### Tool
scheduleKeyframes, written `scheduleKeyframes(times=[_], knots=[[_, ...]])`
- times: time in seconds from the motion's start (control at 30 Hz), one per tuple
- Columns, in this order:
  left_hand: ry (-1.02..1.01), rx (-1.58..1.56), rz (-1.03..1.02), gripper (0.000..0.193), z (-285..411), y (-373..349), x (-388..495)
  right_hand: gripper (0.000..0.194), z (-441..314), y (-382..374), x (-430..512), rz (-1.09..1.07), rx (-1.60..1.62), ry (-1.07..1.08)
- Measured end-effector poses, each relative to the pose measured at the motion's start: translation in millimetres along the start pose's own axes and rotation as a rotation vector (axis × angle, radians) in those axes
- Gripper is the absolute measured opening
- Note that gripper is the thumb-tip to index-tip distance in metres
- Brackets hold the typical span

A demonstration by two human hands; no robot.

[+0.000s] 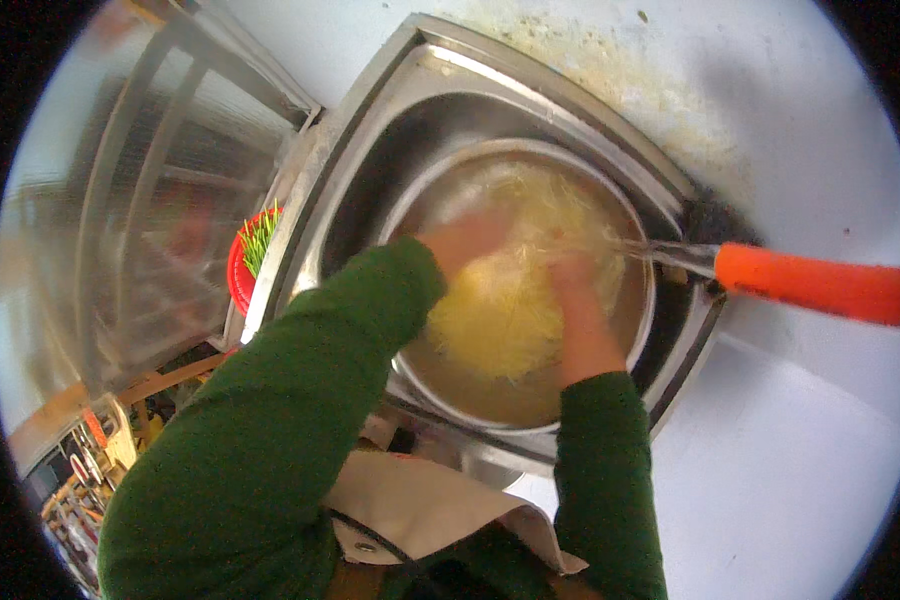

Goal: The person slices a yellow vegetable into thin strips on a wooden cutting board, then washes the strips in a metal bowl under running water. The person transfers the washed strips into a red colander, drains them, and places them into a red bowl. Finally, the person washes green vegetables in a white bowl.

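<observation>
A wide round metal basin (640, 202) sits in a stainless steel sink (367, 161), holding cloudy water and pale yellow shreds (495, 322), possibly shredded potato. My left hand (476, 231) reaches into the basin from the left, among the shreds. Closer to the basin's right side, my right hand (576, 281) is also down in the water. Motion blur, water and shreds hide the fingers of both hands, so their grip does not show. From an orange hose or spout (802, 281) at the right, a stream of water (667, 251) runs in beside my right hand.
Stained white wall (615, 82) rises behind the sink. To the left, a red basket (238, 274) with green stalks (259, 244) stands by a framed translucent panel (172, 180). Several utensils (94, 457) are at lower left. A beige apron (420, 502) hangs before me.
</observation>
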State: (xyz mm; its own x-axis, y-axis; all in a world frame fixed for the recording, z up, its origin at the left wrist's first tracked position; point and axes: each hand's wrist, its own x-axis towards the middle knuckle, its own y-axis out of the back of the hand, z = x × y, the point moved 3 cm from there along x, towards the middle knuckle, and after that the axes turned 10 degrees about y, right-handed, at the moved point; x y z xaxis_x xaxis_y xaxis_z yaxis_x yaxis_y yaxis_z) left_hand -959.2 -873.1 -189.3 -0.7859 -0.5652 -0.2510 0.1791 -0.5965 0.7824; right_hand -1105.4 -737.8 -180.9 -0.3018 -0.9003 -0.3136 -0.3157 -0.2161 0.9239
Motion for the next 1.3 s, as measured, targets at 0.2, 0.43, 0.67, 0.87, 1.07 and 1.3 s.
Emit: scheduleKeyframes(times=[0.2,0.43,0.67,0.87,1.07,1.3], knots=[[0.4,-0.151,-0.265,0.082,42.5,73.4,-59.8,0.083,-27.6,73.0,-85.1,0.036,0.037,0.12],[0.258,0.297,-0.537,0.07,63.4,47.3,-126.3,0.079,-109.9,39.4,-86.0,-0.504,-0.047,0.116],[0.275,-0.138,-0.252,0.059,12.2,7.1,-60.2,0.064,-71.6,45.1,-55.0,0.04,0.62,-0.092],[0.687,-0.3,-0.008,0.077,12.0,42.2,-109.8,0.065,-21.0,64.7,-126.1,0.194,1.121,-0.573],[1.194,-1.728,-0.544,0.061,41.1,-10.4,-152.5,0.068,-114.1,5.6,-142.1,0.066,2.181,-0.829],[0.961,-1.704,-0.349,0.045,45.1,-25.2,-140.7,0.049,-145.8,50.9,-120.7,0.22,1.666,-0.628]])
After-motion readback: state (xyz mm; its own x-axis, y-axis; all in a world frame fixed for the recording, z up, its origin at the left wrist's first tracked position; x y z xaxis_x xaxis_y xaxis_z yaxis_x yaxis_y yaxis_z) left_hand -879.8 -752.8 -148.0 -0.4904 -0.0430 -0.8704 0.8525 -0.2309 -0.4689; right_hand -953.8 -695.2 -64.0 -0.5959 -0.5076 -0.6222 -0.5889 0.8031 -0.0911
